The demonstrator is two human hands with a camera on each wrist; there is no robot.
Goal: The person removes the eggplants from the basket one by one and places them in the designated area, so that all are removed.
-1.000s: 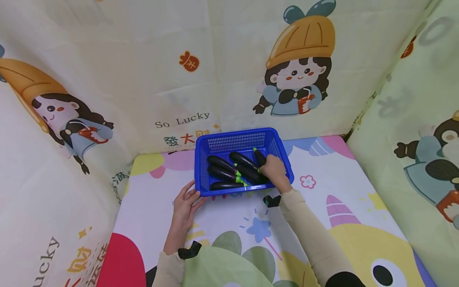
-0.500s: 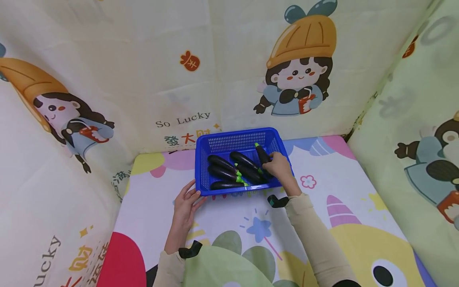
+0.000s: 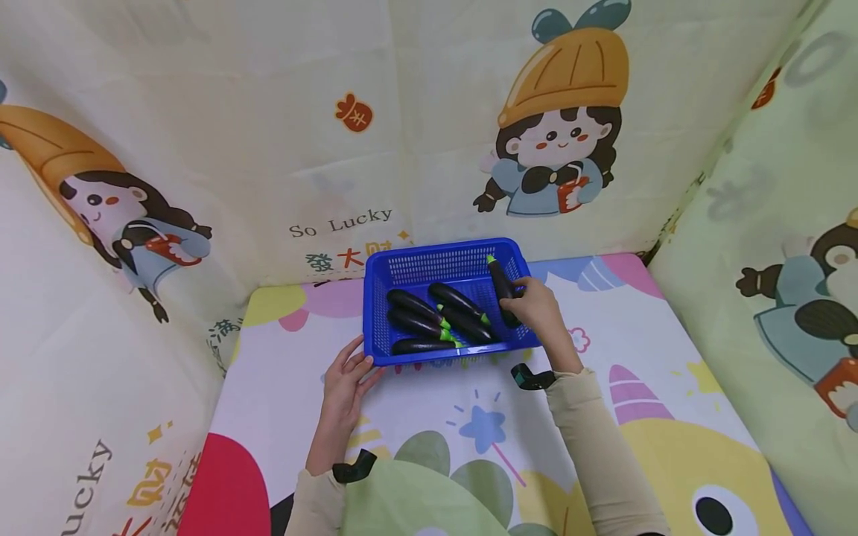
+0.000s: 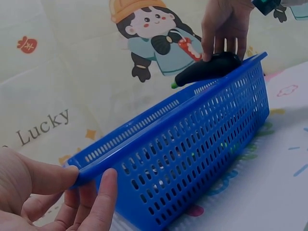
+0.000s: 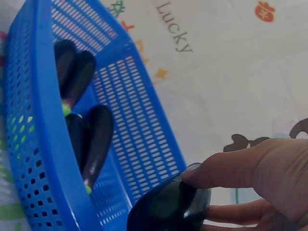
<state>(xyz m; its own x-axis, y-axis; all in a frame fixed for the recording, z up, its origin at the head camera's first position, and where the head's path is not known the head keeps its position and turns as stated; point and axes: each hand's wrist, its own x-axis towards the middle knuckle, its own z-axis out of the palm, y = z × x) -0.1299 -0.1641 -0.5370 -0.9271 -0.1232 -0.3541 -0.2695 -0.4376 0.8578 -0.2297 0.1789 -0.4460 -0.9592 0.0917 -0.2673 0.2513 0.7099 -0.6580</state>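
A blue plastic basket with slotted walls holds several dark purple eggplants with green stems, lying in its left and middle part. My right hand grips another eggplant between thumb and fingers, at the basket's right end. In the left wrist view this eggplant shows above the rim, its green stem tip pointing left and down. My left hand pinches the near left corner of the basket; its thumb lies on the rim, with the fingers below and outside.
The basket stands at the back of a table covered with a cartoon-print cloth. Close behind it rises a printed cream cloth wall, and another cloth wall stands at the right.
My right hand has moved right with the eggplant, away from the others, and the eggplant now shows more of its length. My left hand and the basket stay in place.
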